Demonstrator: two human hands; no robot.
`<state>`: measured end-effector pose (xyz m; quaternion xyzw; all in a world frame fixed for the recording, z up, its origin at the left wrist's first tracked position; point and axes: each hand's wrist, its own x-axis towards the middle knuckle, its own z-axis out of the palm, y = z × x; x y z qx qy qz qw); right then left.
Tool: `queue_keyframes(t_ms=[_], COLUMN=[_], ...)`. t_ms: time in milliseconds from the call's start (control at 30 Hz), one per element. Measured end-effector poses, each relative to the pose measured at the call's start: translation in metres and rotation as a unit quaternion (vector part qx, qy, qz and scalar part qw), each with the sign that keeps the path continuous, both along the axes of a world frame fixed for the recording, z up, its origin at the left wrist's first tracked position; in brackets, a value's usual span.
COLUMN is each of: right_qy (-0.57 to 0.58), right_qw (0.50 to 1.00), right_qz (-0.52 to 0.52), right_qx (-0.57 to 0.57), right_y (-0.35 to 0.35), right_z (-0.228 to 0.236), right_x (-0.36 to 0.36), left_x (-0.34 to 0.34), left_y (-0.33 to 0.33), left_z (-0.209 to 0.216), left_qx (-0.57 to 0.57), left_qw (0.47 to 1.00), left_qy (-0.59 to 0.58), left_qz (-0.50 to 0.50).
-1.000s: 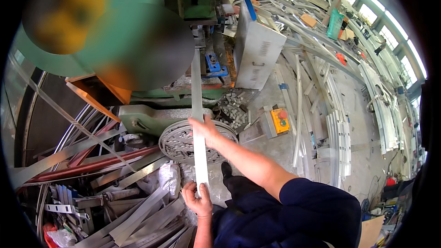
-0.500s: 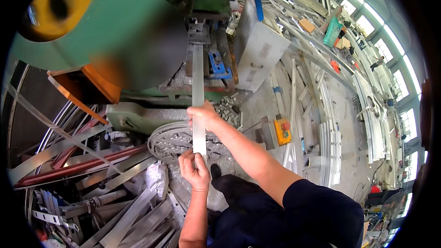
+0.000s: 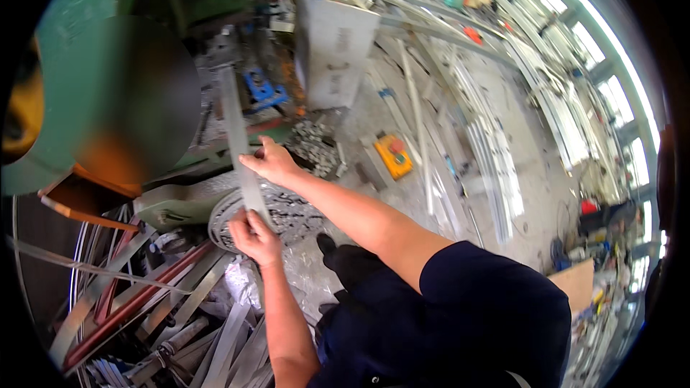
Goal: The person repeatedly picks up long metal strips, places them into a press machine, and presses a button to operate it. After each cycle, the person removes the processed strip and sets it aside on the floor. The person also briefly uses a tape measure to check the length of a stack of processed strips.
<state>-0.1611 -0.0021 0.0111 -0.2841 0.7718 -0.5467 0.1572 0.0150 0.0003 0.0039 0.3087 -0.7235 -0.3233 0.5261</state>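
A long flat metal strip [image 3: 234,118] slopes from the dark metal block [image 3: 221,52] of a green machine [image 3: 83,0] down to my hands. My left hand [image 3: 257,238] is closed around the strip's near end, thumb on top. Farther up, my right hand [image 3: 277,165] has its fingertips at the strip's edge, with one digit raised away from it. The strip's far end meets the block; the exact contact is too blurred to tell. Beside the block sits a blue metal fixture [image 3: 264,90].
Below the strip, a round container [image 3: 215,221] holds metal scraps. Small cut pieces [image 3: 316,147] lie heaped nearby. A yellow control box with a red button [image 3: 394,156] stands on the right. A grey cabinet [image 3: 334,54] stands behind. Long metal offcuts [image 3: 180,309] crowd the lower left.
The whole view has swung right, so the machine and hands sit farther left. My right hand has loosened, one digit now lifted off the strip. My left hand still grips the near end.
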Motion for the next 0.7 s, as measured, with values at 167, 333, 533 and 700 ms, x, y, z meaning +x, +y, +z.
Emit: queue_keyframes(t_ms=[167,333,533,700], right_qy=[0.288,0.365,0.259,0.256], right_qw=[0.943,0.871,0.904,0.907], right_qz=[-0.128,-0.272,-0.159,-0.188], right_qx=[0.108,0.185,0.302,0.277], right_y=[0.224,0.317,0.318,0.323], right_z=[0.006,-0.008,-0.004,-0.008], right_x=[0.015,-0.031,-0.051,-0.051], left_x=[-0.003,-0.001,0.005,0.003], left_y=[0.002,-0.003,-0.008,-0.004], left_z=[-0.006,-0.030,-0.040,-0.034], left_qx=[0.012,0.045,0.089,0.066], left_qw=[0.999,0.998,0.993,0.997], left_qy=[0.046,0.047,0.064,0.037], left_qz=[-0.007,-0.023,-0.033,-0.031])
